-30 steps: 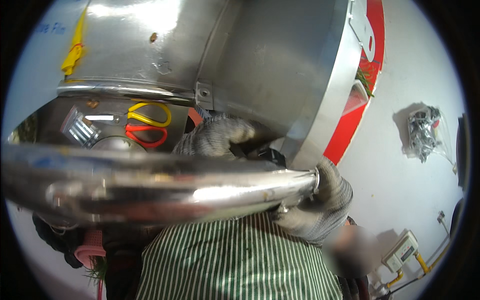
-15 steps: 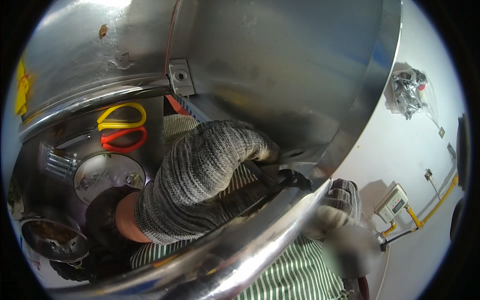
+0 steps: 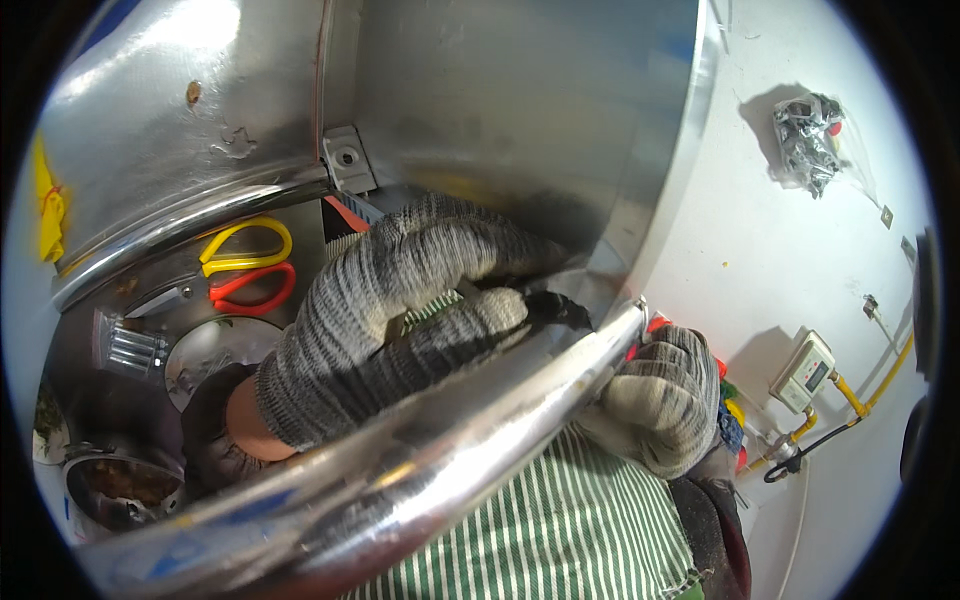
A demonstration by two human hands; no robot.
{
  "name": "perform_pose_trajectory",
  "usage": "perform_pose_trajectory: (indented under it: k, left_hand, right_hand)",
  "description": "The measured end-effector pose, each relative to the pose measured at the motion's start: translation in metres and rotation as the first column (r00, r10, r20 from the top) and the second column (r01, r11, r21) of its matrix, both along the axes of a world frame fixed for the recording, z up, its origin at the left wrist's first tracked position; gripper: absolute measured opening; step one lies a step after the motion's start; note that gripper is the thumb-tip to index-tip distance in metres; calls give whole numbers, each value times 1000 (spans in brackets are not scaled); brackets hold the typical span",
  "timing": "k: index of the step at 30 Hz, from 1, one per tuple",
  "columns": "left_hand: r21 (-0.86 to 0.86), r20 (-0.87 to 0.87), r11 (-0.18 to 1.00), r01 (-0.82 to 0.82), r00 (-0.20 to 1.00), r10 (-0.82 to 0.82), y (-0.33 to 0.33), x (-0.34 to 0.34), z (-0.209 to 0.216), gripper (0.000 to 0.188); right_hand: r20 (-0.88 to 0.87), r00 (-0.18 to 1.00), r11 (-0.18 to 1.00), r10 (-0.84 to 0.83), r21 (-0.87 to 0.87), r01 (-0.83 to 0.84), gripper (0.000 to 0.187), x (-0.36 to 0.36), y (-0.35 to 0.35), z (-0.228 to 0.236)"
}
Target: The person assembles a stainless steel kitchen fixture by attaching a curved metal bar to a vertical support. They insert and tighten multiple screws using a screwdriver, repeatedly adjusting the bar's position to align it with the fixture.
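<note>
My left hand (image 3: pixel 390 310), in a grey knit glove, reaches behind a shiny steel rim (image 3: pixel 400 480). Its thumb and fingers close around a small black piece (image 3: pixel 560 309) against the inside of a steel panel (image 3: pixel 510 110); the fingertips are partly hidden. Outside the rim, at the right, my gloved right hand (image 3: pixel 660 400) is curled into a fist beside the edge. Red bits show around that fist, but whatever it grips is hidden. The left forearm passes over a white plate (image 3: pixel 205 350) holding small metal parts.
Scissors (image 3: pixel 250 262) with yellow and red handles lie left of my left hand, near a clear bag of bolts (image 3: pixel 130 345). A metal bowl (image 3: pixel 125 490) stands at the lower left. On the right wall are a plastic bag (image 3: pixel 808 140) and a meter (image 3: pixel 803 370) with a yellow pipe.
The panel's right edge has shifted left in view. My left thumb has come into sight by the black piece. The right fist has moved up and left, and the blurred round shape below it is gone.
</note>
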State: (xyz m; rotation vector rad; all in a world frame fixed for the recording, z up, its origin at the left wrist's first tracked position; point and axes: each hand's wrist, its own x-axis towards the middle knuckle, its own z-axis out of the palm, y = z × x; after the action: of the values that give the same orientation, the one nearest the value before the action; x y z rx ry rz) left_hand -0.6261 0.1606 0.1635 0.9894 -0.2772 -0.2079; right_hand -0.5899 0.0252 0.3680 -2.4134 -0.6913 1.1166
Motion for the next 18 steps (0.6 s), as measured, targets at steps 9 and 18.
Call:
perform_pose_trajectory:
  k: [9,18]
  left_hand:
    - [70,-2,995,-72,997,73,-9,37,-8,58]
    - [136,12,987,-86,996,85,-3,20,7,57]
  right_hand:
    - [194,981,995,25,88,-43,15,2,10,-12]
    - [174,975,972,-142,212,104,19,-3,8,-18]
